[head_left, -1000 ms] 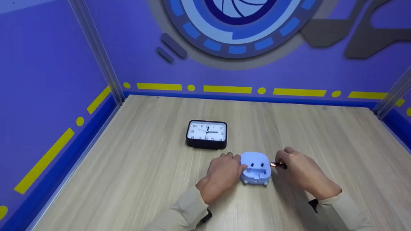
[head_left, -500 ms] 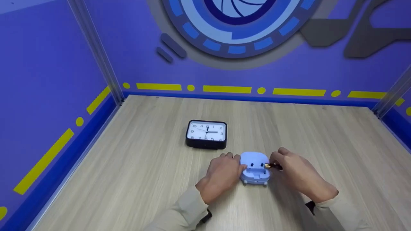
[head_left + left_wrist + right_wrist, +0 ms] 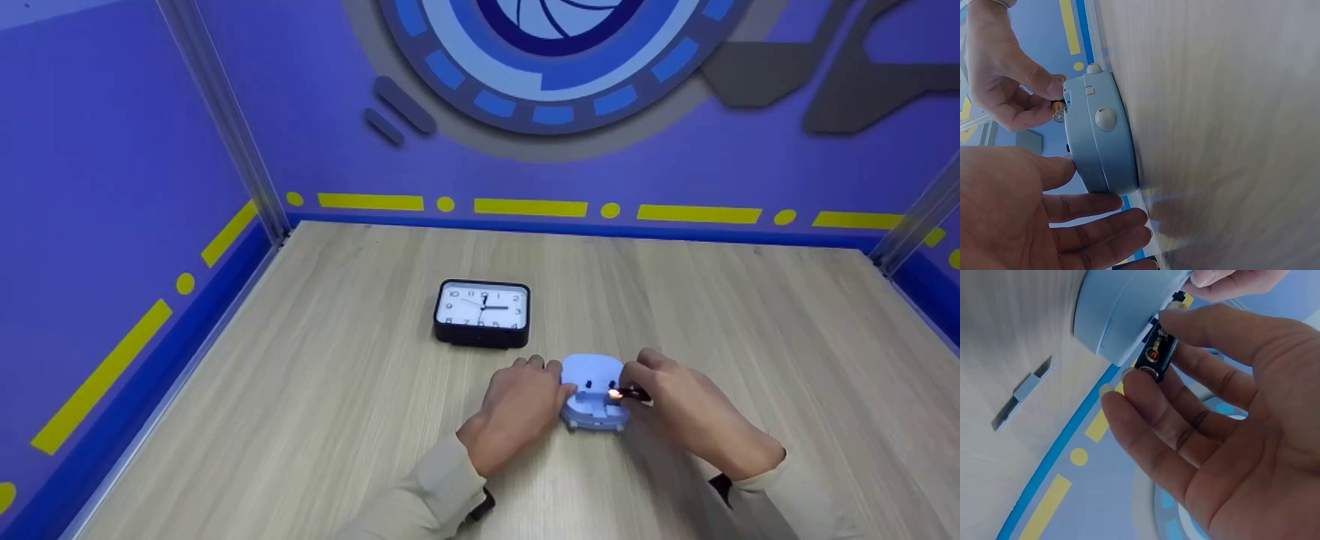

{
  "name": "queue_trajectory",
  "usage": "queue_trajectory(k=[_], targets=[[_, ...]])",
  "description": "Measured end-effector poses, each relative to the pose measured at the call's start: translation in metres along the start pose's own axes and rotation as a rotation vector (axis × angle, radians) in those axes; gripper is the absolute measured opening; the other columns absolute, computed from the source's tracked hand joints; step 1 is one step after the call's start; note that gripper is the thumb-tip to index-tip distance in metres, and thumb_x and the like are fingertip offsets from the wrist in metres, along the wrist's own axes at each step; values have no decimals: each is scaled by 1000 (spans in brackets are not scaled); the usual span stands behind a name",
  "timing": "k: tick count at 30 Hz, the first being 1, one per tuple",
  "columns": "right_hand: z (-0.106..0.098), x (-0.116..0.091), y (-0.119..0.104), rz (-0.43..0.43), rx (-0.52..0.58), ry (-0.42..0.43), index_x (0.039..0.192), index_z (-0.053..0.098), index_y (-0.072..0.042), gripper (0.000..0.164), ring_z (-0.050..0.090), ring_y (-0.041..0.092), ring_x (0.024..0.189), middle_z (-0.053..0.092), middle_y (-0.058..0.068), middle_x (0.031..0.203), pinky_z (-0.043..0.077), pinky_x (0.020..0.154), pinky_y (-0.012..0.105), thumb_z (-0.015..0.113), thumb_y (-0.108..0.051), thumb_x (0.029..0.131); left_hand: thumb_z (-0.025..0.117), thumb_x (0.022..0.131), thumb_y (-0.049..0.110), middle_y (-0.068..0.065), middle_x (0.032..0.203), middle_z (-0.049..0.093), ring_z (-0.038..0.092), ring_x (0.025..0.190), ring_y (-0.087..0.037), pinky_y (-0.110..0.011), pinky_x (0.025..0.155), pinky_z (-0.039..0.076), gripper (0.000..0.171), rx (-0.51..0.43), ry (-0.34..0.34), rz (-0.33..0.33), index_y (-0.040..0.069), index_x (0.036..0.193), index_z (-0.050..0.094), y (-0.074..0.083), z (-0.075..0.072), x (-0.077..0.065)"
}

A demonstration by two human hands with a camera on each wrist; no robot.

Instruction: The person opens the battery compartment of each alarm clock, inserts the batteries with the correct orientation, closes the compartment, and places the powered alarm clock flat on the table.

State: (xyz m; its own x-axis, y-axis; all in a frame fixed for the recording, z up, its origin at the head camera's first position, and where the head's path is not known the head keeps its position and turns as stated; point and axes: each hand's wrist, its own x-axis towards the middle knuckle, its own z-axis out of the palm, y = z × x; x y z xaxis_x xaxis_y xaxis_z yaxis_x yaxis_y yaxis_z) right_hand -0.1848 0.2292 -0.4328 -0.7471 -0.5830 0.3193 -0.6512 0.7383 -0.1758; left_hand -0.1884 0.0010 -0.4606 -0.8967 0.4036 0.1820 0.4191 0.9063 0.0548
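A light-blue alarm clock (image 3: 590, 369) lies back side up on the table, two small black knobs showing above its uncovered battery compartment (image 3: 589, 403). My left hand (image 3: 517, 409) grips its left edge, thumb on top and index finger against the side (image 3: 1095, 205). Between thumb and fingertips, my right hand (image 3: 686, 412) pinches a black battery (image 3: 1158, 351) with a copper-coloured end. That end sits over the right part of the compartment in the head view. How deep the battery sits is hard to tell, since fingers and casing hide part of it.
A black rectangular desk clock (image 3: 480, 307) stands behind and to the left, its white dial tilted up. Blue-purple panels (image 3: 555, 180) with yellow marks border the wooden table (image 3: 360, 300) at the back and sides. A thin grey-and-dark piece (image 3: 1024, 391) shows in the right wrist view.
My right hand has moved left with the battery, from beside the light-blue clock to over its compartment. The left hand and both clocks have stayed in place.
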Motion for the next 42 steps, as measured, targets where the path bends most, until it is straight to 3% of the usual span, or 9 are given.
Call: queue_trajectory(k=[7, 20, 27, 34, 42], targets=[[3, 1, -3, -77, 66, 0, 94, 75, -11, 22, 59, 9, 75, 60, -3, 90, 53, 63, 33, 88, 5, 83, 55, 111, 42, -6, 96, 69, 68, 87, -23, -36, 68, 56, 39, -11, -22, 6, 7, 113, 73, -1, 0, 0], [7, 1, -7, -122, 82, -27, 103, 77, -7, 20, 61, 11, 85, 63, 0, 98, 56, 69, 34, 82, 6, 89, 54, 111, 43, -6, 94, 67, 67, 85, -22, -35, 67, 55, 40, -6, -27, 20, 7, 113, 73, -2, 2, 0], [7, 2, -6, -98, 89, -45, 102, 74, -7, 20, 62, 11, 86, 64, 0, 98, 56, 70, 34, 82, 5, 89, 54, 111, 43, -6, 94, 67, 67, 85, -23, -35, 66, 55, 40, -6, -27, 17, 7, 113, 73, -2, 1, 0], [-1, 2, 0, 9, 70, -43, 90, 71, -10, 17, 60, 9, 75, 61, -5, 88, 54, 64, 33, 82, 2, 89, 54, 111, 43, -6, 95, 69, 69, 87, -23, -36, 68, 56, 41, 28, -27, 14, 7, 113, 73, -1, 1, 1], [1, 3, 4, 7, 88, -61, 92, 71, -10, 17, 57, 6, 76, 59, -7, 87, 54, 65, 31, 79, 4, 92, 55, 111, 43, -6, 95, 69, 68, 86, -23, -35, 68, 56, 39, 30, -8, 15, 8, 112, 73, 0, 2, 0]])
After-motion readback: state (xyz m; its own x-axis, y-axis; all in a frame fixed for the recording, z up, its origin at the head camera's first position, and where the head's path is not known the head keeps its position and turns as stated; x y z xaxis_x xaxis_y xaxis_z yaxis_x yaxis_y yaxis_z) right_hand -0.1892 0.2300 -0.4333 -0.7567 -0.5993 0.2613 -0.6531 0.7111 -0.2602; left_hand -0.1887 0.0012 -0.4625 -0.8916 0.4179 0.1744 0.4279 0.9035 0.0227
